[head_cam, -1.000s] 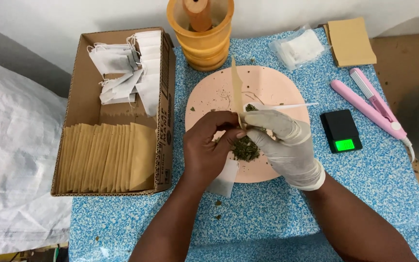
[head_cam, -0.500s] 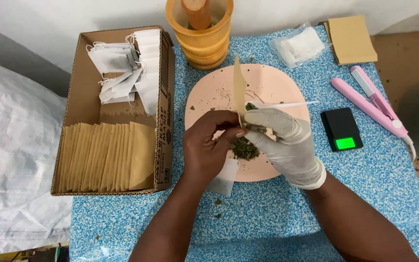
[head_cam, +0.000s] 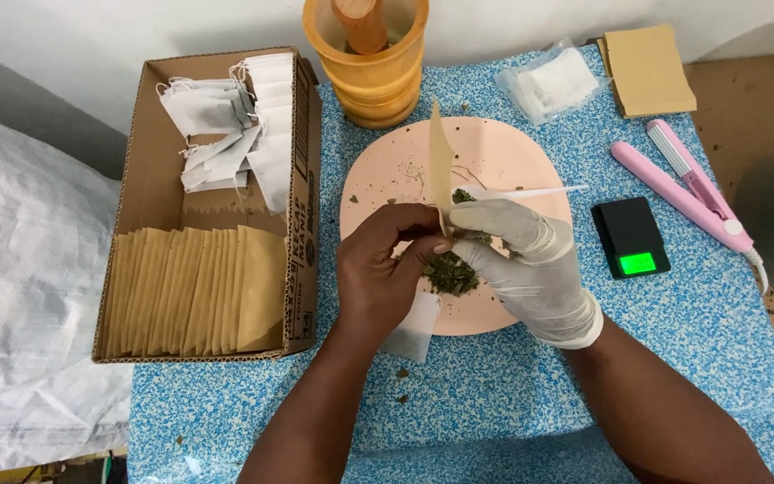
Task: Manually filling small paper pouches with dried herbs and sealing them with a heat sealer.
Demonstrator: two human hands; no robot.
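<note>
My bare left hand (head_cam: 378, 269) and my right hand (head_cam: 521, 264), in a white glove, meet over a pink plate (head_cam: 387, 175). Between their fingertips they pinch a thin tan paper envelope (head_cam: 441, 161) that stands upright, edge-on to the camera. A small heap of dried green herb (head_cam: 450, 273) lies on the plate just below the fingers. A white tea bag (head_cam: 412, 333) pokes out under my left wrist at the plate's near rim. A thin white stick (head_cam: 539, 191) lies across the plate behind my right hand.
A cardboard box (head_cam: 302, 134) at the left holds white tea bags (head_cam: 226, 125) and a row of tan envelopes (head_cam: 194, 291). A wooden mortar with pestle (head_cam: 367, 54) stands behind the plate. To the right are a black pocket scale (head_cam: 631, 237), a pink flat iron (head_cam: 687, 188), spare envelopes (head_cam: 647, 67) and a bag of filters (head_cam: 553, 81).
Both hands stay together over the plate; the upright envelope has barely shifted. Nothing else has moved.
</note>
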